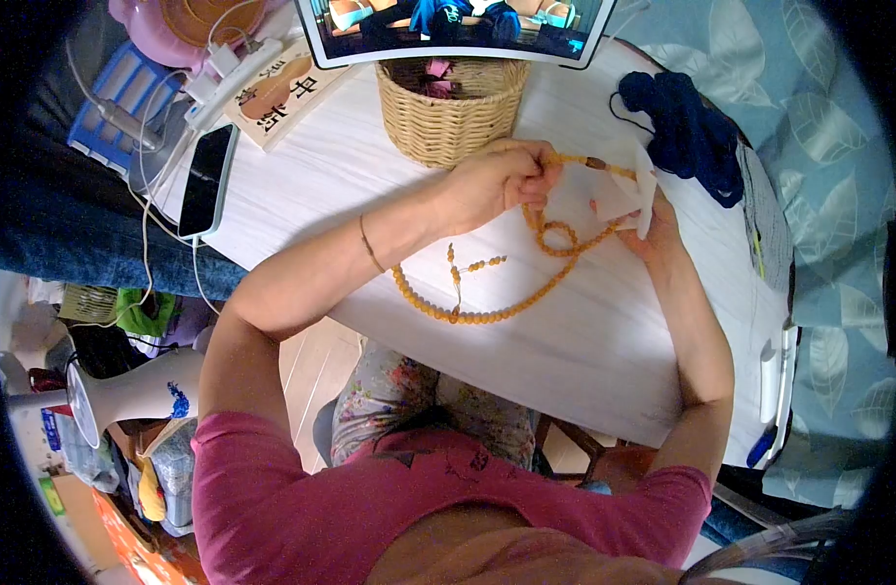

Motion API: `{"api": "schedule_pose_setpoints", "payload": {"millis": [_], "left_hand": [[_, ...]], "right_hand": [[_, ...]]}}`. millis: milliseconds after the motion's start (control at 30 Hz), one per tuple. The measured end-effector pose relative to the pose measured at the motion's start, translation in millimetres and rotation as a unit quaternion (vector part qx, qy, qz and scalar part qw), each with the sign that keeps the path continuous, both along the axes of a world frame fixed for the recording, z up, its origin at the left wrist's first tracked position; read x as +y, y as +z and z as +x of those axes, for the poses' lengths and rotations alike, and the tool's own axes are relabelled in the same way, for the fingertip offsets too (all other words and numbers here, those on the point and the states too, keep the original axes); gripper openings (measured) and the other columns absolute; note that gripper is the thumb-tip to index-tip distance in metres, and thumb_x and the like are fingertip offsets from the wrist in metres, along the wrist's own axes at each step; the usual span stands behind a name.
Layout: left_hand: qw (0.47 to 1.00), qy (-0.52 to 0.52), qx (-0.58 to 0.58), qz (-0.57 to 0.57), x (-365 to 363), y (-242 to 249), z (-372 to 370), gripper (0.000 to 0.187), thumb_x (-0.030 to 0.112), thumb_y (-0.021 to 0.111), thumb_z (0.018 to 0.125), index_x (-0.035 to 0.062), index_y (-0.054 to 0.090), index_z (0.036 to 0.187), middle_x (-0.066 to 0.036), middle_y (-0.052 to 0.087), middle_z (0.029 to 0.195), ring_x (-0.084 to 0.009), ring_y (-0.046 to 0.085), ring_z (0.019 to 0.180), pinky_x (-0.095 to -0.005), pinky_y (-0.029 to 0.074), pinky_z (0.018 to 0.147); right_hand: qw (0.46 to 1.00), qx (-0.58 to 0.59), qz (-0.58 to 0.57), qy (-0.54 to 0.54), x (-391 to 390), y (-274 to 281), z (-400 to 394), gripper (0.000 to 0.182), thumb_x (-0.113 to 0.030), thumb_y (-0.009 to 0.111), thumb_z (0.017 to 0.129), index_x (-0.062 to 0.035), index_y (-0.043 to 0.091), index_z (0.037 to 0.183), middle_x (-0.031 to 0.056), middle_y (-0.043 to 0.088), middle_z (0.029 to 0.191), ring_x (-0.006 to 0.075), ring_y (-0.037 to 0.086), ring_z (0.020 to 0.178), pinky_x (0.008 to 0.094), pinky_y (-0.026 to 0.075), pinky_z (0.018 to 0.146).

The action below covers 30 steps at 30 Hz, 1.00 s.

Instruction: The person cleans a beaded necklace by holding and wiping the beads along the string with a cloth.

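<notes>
Left hand (497, 185) closed on amber round-bead strand (480, 319); right hand (655, 237) half-curled, gripping thin white sheet (647, 193); tugging could tangle looped slack.

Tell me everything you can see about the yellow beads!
The beads are small, round, yellow-orange, maybe stone or plastic, strung with a longer brown bead. They curve across the white table, making a little loop, with short beaded tails. The left hand grips them; the right hand holds something thin and white, maybe tissue, against them.
</notes>
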<state>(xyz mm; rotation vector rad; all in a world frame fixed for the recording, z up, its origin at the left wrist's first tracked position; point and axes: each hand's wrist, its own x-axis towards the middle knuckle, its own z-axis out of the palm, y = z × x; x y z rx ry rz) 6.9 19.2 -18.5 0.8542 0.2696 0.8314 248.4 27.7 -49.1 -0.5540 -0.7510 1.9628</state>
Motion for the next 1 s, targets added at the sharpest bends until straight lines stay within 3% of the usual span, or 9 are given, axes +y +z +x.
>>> {"api": "schedule_pose_setpoints", "payload": {"millis": [167, 233, 333, 400, 500, 600, 667, 800, 1000], "left_hand": [[0.994, -0.04, -0.084, -0.051, 7, -1, -9, 0.012, 0.013, 0.04, 0.075, 0.0066, 0.039, 0.065, 0.0, 0.037, 0.056, -0.0092, 0.037, 0.05, -0.0192, 0.031, 0.049], [0.999, -0.007, -0.042, -0.022, 6, 1, -8, 0.014, 0.015, 0.041, 0.076, 0.0068, 0.039, 0.065, 0.001, 0.036, 0.055, -0.0087, 0.036, 0.049, -0.0194, 0.031, 0.048], [1.0, 0.024, -0.014, 0.004, 2, 3, -5, 0.016, 0.017, 0.042, 0.077, 0.006, 0.041, 0.065, 0.0, 0.037, 0.055, -0.0091, 0.037, 0.049, -0.0203, 0.032, 0.046], [0.999, 0.037, -0.006, 0.01, 2, 3, -4, 0.015, 0.016, 0.042, 0.076, 0.005, 0.042, 0.067, -0.001, 0.038, 0.056, -0.0097, 0.037, 0.049, -0.021, 0.032, 0.046], [0.999, 0.038, 0.005, 0.015, 2, 2, -4, 0.012, 0.013, 0.04, 0.075, 0.0035, 0.044, 0.069, -0.003, 0.04, 0.056, -0.0106, 0.038, 0.049, -0.0215, 0.033, 0.046], [1.0, 0.02, 0.013, 0.02, 2, 0, -3, 0.011, 0.01, 0.039, 0.073, 0.003, 0.045, 0.069, -0.003, 0.04, 0.054, -0.0109, 0.038, 0.047, -0.0211, 0.033, 0.045], [1.0, 0.023, 0.016, 0.015, 0, 2, -2, 0.01, 0.009, 0.038, 0.072, 0.0039, 0.044, 0.067, -0.002, 0.039, 0.053, -0.0104, 0.036, 0.046, -0.0208, 0.032, 0.044], [0.999, -0.015, -0.03, -0.016, 5, -1, -7, 0.014, 0.012, 0.039, 0.075, 0.006, 0.041, 0.063, 0.0, 0.037, 0.051, -0.0086, 0.034, 0.044, -0.0201, 0.028, 0.04], [0.998, 0.047, 0.036, 0.034, -1, 4, -3, 0.015, 0.014, 0.042, 0.077, 0.004, 0.043, 0.067, 0.0, 0.039, 0.054, -0.0079, 0.035, 0.045, -0.0191, 0.028, 0.04]], "right_hand": [[0.99, -0.079, 0.113, -0.013, 0, -2, -4, 0.036, -0.023, 0.049, 0.076, -0.0056, 0.039, 0.106, 0.0095, 0.048, 0.097, 0.0222, 0.049, 0.08, 0.0356, 0.046, 0.063], [0.994, -0.093, 0.03, -0.056, 5, -16, 10, 0.037, -0.022, 0.051, 0.074, -0.0062, 0.039, 0.105, 0.0079, 0.049, 0.095, 0.0204, 0.05, 0.079, 0.0328, 0.045, 0.059], [0.986, 0.061, 0.043, 0.147, 14, -15, 15, 0.04, -0.027, 0.052, 0.073, -0.005, 0.041, 0.105, 0.0076, 0.052, 0.09, 0.0143, 0.051, 0.07, 0.0268, 0.043, 0.052], [0.981, 0.081, 0.049, 0.169, 11, -4, 10, 0.042, -0.03, 0.052, 0.073, -0.0044, 0.041, 0.105, 0.007, 0.054, 0.085, 0.0114, 0.052, 0.066, 0.0249, 0.042, 0.049], [0.998, -0.055, 0.022, -0.014, -8, 15, -9, 0.041, -0.03, 0.051, 0.074, -0.0042, 0.042, 0.105, 0.0046, 0.055, 0.076, 0.01, 0.052, 0.063, 0.0253, 0.041, 0.049], [0.995, -0.084, 0.035, -0.035, -11, 19, -14, 0.04, -0.029, 0.049, 0.075, -0.0054, 0.04, 0.106, 0.0057, 0.052, 0.08, 0.0135, 0.049, 0.069, 0.0283, 0.04, 0.057], [0.995, -0.079, 0.0, -0.057, -11, 15, -14, 0.039, -0.029, 0.047, 0.077, -0.0087, 0.038, 0.109, 0.0114, 0.046, 0.103, 0.0245, 0.047, 0.093, 0.0358, 0.042, 0.077], [0.997, -0.066, 0.039, 0.026, 1, -2, 2, 0.042, -0.03, 0.047, 0.077, -0.0079, 0.036, 0.111, 0.0121, 0.045, 0.105, 0.0258, 0.044, 0.099, 0.041, 0.039, 0.08], [0.998, -0.018, -0.04, -0.041, -9, 12, -5, 0.039, -0.034, 0.042, 0.076, -0.0124, 0.043, 0.108, 0.0102, 0.046, 0.107, 0.0269, 0.046, 0.095, 0.0432, 0.04, 0.071]]}}
